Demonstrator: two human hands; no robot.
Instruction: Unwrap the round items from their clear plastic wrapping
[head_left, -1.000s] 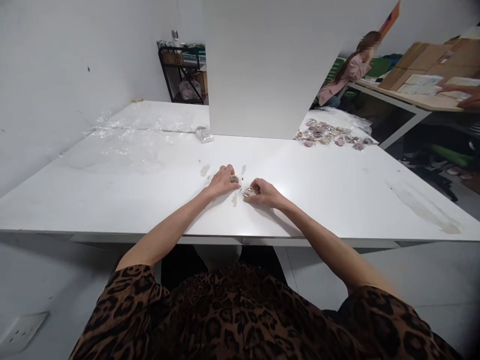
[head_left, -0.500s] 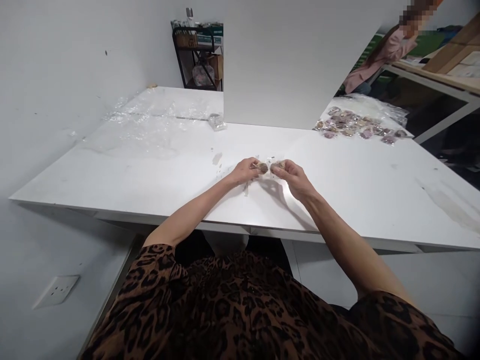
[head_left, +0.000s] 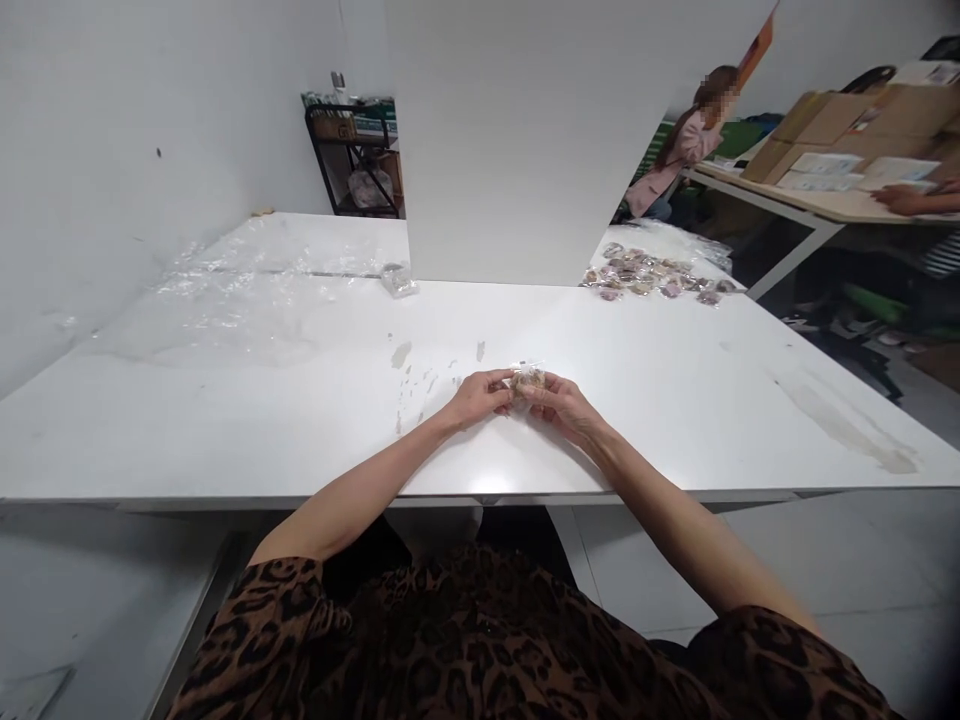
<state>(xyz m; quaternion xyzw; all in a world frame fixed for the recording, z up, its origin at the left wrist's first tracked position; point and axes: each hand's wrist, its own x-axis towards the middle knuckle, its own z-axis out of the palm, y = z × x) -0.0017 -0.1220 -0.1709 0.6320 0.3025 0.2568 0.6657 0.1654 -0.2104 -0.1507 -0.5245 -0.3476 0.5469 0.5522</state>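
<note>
Just above the white table (head_left: 315,440), my left hand (head_left: 482,398) and my right hand (head_left: 566,405) meet at a small clear plastic packet (head_left: 529,377) with brownish contents. The fingers of both hands are closed on it, my left hand gripping its left side and my right hand its right side. What exactly lies inside is too small to make out, and fingers hide the packet's lower part.
Clear plastic film (head_left: 225,300) spreads over the table's left side, with a small clear bag (head_left: 397,281) near it. A tall white panel (head_left: 502,140) stands behind. Many wrapped pieces (head_left: 645,272) lie back right. Beyond, a person (head_left: 679,150) is beside another table (head_left: 806,200).
My hands have come together; the brownish pieces held slightly apart before now appear as one packet between my fingers. The view has shifted, showing more of the room at right.
</note>
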